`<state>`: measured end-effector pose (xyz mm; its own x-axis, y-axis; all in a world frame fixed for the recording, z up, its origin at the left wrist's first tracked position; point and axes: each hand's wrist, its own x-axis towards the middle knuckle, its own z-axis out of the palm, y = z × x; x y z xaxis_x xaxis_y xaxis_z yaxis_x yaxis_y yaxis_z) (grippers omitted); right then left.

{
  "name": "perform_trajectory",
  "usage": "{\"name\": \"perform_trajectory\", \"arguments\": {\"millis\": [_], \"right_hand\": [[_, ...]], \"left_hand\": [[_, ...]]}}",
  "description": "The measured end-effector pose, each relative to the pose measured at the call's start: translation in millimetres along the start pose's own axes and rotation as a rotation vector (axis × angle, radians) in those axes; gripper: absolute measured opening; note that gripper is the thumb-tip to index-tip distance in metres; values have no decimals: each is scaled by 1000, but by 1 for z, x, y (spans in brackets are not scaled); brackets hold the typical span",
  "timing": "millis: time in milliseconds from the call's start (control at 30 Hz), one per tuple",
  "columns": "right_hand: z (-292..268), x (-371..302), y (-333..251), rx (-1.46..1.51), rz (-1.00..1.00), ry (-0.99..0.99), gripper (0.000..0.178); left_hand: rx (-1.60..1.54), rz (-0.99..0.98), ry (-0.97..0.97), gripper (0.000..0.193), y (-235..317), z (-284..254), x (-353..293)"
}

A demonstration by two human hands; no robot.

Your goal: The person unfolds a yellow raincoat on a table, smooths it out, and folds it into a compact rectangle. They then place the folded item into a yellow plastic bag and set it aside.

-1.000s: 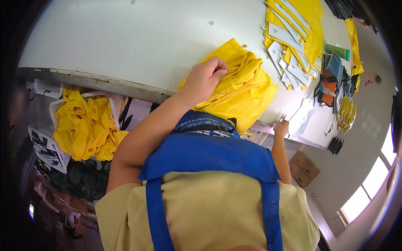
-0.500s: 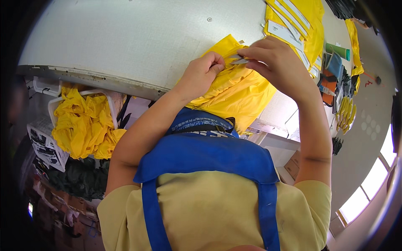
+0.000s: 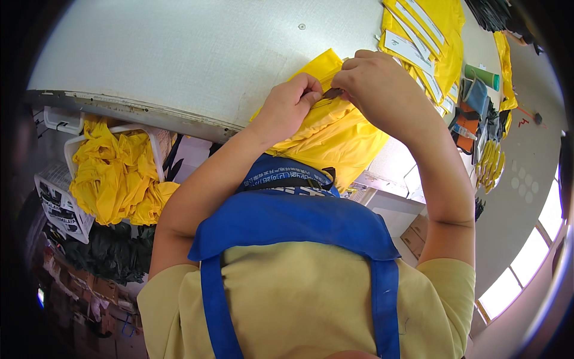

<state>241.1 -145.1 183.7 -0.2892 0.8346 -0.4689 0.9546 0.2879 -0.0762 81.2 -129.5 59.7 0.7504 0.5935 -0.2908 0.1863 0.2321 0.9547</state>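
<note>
Left hand: the left hand rests on the yellow garment; its fingers are curled and pinch the cloth at the upper fold.
Right hand: the right hand is just beside the left one, and its fingers are closed narrow on a small dark tool, which seems to be a clip or small scissors; I cannot tell which.
Garment: it lies folded at the near edge of the white counter, and its lower part hangs over this edge toward the person.
Relation: the tool sits between the two hands, touching the cloth; its long axis runs left to right. The right hand is nearer.
Room: the counter is bare to the left; to the right, near the hands, lies a stack of yellow packs with white labels.
Below: a white basket holds more yellow cloth.
</note>
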Motion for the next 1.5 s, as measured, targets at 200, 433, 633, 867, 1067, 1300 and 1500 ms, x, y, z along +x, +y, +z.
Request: {"name": "perform_trajectory", "arguments": {"millis": [200,433,633,867,1067,1300,1500], "right_hand": [[6,4,0,1,21,11,5],[-1,-3,13,191,27,101,9],[-2,-7,14,273,74,130,16],[0,8,9,58,16,-13,9],[4,13,5,-8,25,-49,6],[5,13,6,8,10,-61,8],[-8,-1,49,559,283,228,22]], "left_hand": [[1,25,8,8,0,-1,1],[-5,20,24,7,0,-1,2],[-26,5,14,7,-3,0,2],[-27,-1,33,6,-3,2,1],[-22,18,33,7,-3,1,2],[-31,7,9,6,-3,0,2],[-115,1,116,10,-18,2,5]]}}
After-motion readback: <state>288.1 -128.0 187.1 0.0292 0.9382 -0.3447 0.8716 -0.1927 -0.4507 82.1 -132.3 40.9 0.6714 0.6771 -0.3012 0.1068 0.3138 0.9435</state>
